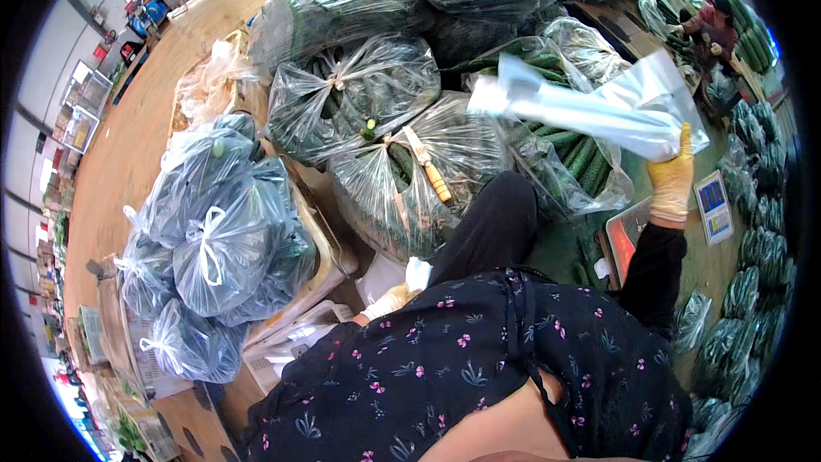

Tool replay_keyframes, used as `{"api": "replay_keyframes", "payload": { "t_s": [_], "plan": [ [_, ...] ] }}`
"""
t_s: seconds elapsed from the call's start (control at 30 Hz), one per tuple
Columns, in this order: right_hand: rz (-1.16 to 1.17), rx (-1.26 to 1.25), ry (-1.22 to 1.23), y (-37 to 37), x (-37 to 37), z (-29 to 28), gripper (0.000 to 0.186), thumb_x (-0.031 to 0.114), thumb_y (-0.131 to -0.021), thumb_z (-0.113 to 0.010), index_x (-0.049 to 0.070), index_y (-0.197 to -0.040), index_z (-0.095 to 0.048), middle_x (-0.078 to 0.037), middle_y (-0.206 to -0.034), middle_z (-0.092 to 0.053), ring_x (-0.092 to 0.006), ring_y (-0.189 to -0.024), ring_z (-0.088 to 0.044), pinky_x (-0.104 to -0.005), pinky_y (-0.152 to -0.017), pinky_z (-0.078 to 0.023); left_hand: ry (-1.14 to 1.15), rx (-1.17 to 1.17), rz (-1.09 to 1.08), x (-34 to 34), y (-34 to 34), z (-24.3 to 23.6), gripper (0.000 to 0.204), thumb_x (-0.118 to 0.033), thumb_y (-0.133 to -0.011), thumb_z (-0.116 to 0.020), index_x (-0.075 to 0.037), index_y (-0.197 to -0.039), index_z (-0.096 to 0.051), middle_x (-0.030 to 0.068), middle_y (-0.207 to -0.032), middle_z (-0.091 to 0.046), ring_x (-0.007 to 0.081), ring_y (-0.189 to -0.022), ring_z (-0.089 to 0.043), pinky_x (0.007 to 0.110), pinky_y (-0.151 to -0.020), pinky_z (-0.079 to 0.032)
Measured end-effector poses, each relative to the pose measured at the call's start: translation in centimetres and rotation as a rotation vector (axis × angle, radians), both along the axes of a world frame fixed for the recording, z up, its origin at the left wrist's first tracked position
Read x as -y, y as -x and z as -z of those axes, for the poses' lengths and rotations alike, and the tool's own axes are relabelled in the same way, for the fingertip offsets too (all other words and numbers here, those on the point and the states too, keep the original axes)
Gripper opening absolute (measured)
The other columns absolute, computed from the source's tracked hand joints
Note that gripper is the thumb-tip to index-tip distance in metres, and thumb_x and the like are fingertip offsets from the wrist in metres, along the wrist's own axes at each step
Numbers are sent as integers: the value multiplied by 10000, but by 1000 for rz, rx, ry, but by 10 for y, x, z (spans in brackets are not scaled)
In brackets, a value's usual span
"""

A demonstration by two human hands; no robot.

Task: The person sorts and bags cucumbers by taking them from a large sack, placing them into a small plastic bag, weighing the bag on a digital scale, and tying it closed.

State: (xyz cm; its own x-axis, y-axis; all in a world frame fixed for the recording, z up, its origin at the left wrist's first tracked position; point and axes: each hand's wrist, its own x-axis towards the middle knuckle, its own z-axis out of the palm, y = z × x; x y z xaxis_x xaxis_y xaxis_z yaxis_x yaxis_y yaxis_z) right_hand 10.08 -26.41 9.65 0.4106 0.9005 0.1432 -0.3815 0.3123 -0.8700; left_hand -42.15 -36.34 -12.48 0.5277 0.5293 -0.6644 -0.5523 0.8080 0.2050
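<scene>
My right hand (670, 180), in a yellowish glove, is raised on the right and closed on a clear plastic bag (637, 111). The bag stretches to the left, its far end smeared by motion, above an open sack of cucumbers (583, 161). Low in the middle, my left hand (389, 301), also gloved, is partly covered by my clothing; its fingers are not clear. A small white piece (417, 274) shows right beside it. A knife (429, 167) with a yellow handle lies on a tied clear sack of cucumbers (376, 192).
Bluish tied bags (218, 248) are heaped in a crate on the left. More full sacks (338, 13) stand behind. A scale display (714, 207) and an orange-red surface (629, 231) lie right. Bagged cucumbers (757, 248) line the right edge; another person (714, 30) sits far right.
</scene>
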Motion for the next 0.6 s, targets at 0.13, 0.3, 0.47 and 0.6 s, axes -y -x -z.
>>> {"api": "replay_keyframes", "payload": {
  "t_s": [0.13,0.3,0.47,0.6],
  "plan": [
    [66,114,11,-55,20,7,475,323,-952,-445,-7,-1292,-405,-124,-1256,-523,-241,-1181,-461,-360,-1044,-317,-105,69,-11,-12,-5,-34,272,-78,-897,-543,15,-1152,-555,86,-1089,-602,147,-980,-579,226,-817,-488],
    [-88,-409,-97,-29,57,6,455,284,-936,-478,18,-1300,-415,-138,-1269,-511,-272,-1196,-450,-447,-1037,-315,-932,-599,33,-77,25,-182,249,-112,-843,-631,-29,-1074,-588,37,-987,-611,113,-867,-577,241,-726,-496],
    [34,-400,-39,-11,94,5,503,298,-911,-529,23,-1312,-398,-130,-1275,-502,-297,-1150,-485,-441,-996,-377,-1275,-774,-246,-152,19,-308,277,-206,-876,-598,-7,-1069,-588,44,-951,-630,118,-817,-590,242,-689,-490],
    [38,-363,-94,3,121,-8,565,336,-903,-537,7,-1330,-371,-148,-1277,-490,-294,-1146,-484,-442,-991,-377,-1561,-1196,-41,-250,27,-301,302,-233,-884,-588,-17,-1094,-575,39,-975,-620,126,-853,-570,241,-733,-457]
  ]
}}
